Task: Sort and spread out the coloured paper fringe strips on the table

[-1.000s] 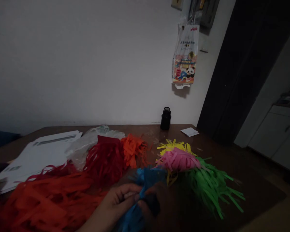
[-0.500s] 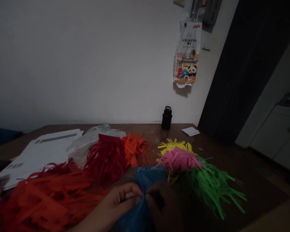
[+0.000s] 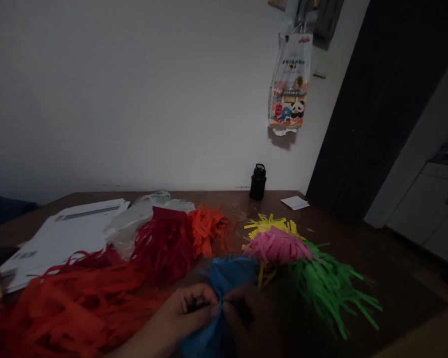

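Note:
Blue tissue paper (image 3: pixel 231 275) lies at the near middle of the table, gathered narrow where my fingers meet and fraying into thin strips at its far end. My left hand (image 3: pixel 194 308) pinches it from the left with thumb and forefinger. From the right, my right hand (image 3: pixel 248 313) pinches the same gathered spot, its fingertips almost touching the left ones. That hand is in deep shadow. Just beyond are a pink fringed paper bundle (image 3: pixel 278 246) and a yellow one (image 3: pixel 271 223), with a green one (image 3: pixel 332 283) to the right.
Loose orange-red strips (image 3: pixel 82 308) heap at the left, with a dark red fringed bundle (image 3: pixel 164 243) and an orange one (image 3: pixel 207 228) behind. A clear plastic bag (image 3: pixel 125 228), white papers (image 3: pixel 67 228), a black bottle (image 3: pixel 258 183) and a small white card (image 3: pixel 294 203) lie farther back.
My hands stay pinched on the blue tissue paper at nearly the same spot. The gathered part looks slightly tighter and the paper has shifted a little. The other bundles are unmoved.

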### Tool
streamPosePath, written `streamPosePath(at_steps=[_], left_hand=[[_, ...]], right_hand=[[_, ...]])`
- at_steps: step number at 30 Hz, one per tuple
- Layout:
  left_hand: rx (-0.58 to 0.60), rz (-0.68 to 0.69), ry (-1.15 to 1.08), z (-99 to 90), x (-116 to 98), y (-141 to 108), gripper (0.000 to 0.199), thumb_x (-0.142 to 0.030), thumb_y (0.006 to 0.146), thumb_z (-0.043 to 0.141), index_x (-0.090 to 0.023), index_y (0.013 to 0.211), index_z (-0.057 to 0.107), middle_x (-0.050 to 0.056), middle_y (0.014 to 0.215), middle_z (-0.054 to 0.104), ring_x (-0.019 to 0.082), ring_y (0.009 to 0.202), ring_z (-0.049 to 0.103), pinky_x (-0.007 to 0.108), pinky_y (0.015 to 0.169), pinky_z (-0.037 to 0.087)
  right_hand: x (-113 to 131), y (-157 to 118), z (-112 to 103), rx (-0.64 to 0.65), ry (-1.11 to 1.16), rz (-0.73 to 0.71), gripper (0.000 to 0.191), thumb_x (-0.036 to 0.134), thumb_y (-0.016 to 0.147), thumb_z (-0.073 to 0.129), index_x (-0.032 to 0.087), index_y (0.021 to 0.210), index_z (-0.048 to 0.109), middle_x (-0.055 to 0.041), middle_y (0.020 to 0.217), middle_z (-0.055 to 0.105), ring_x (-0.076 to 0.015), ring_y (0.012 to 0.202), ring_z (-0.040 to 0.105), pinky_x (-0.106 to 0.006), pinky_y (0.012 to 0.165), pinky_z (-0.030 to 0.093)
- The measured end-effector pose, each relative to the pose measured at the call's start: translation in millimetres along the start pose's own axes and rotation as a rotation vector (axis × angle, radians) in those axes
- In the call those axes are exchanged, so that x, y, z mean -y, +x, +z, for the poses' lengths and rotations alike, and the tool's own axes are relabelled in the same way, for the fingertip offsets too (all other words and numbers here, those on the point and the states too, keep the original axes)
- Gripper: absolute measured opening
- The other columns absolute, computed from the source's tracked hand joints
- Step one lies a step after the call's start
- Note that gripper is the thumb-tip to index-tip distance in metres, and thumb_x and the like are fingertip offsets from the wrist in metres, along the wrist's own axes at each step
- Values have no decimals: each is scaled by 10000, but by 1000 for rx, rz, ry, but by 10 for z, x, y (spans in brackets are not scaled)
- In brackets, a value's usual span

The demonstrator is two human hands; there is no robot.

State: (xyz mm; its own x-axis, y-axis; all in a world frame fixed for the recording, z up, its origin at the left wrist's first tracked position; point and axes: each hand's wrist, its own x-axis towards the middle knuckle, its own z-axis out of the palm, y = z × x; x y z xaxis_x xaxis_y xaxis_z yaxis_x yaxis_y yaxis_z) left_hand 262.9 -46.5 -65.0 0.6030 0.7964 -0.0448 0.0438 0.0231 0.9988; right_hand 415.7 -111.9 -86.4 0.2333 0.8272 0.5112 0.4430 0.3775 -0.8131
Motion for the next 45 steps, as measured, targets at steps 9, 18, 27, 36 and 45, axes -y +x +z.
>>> streamPosePath(at_steps=[9,18,27,36,45], left_hand=[[-108,308,547,30,-63,-97,237,-346,794,582,-198,609,591,-15,627,576,153,627,560,224,588,419],[-118,443,760,23,-13,-115,222,-230,856,514,-205,648,589,-21,639,585,135,616,594,200,571,435],[-92,560,847,16,27,-154,194,-150,855,478,-208,683,545,-23,681,603,121,642,619,183,581,444],[-42,549,804,19,-24,-164,193,-147,854,471,-212,690,547,-10,721,634,127,671,635,190,602,471],[-180,285,632,32,-26,-104,277,-424,814,535,-215,633,527,-28,618,543,159,615,560,231,572,428]], right_hand=[[-32,-56,83,12,-14,185,108,279,707,668,211,783,703,-11,701,698,-180,658,665,-235,614,483],[-94,11,60,151,61,274,316,392,804,498,154,704,681,-30,624,648,-178,615,623,-232,556,399],[28,79,9,172,100,374,346,473,712,490,158,611,590,-13,569,533,-179,596,545,-260,571,361],[60,90,5,145,144,385,268,391,698,496,165,588,590,-2,546,538,-160,573,543,-240,548,394],[-108,-15,136,39,-107,111,262,268,779,480,164,649,683,-25,587,660,-145,551,620,-208,543,422]])
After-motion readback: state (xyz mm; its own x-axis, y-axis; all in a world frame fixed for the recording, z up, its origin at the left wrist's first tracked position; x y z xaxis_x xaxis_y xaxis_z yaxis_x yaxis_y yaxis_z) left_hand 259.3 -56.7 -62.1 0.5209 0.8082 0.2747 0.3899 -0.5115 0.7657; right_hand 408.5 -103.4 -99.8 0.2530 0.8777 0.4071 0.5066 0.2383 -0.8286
